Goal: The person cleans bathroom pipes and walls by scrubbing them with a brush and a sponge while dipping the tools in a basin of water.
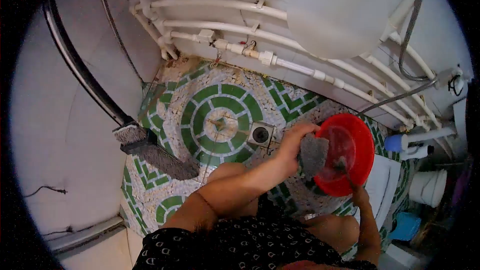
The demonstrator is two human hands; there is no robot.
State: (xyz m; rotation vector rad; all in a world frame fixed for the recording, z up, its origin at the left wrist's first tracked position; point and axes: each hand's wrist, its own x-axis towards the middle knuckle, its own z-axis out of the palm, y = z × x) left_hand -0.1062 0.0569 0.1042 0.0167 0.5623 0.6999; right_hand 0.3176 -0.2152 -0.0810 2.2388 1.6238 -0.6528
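A red basin [367, 145] with cloudy water in it stands on the patterned floor, right of centre. My left hand [292, 145] is at its left rim, closed on a grey, rough-textured item [314, 156] that hangs over that side; what exactly it is I cannot make out. From the lower right, my right hand [360, 197] grips the handle of a small brush [342, 165], whose dark head is inside the basin, a little right of the grey item. The fingers of the right hand are partly hidden.
A floor drain [260, 135] lies left of the basin. A grey mop [162, 160] leans at the left. White pipes [230, 47] run along the wall, with a grey hose at the right. A white bucket [428, 188], bottles and a blue container [405, 226] stand at far right.
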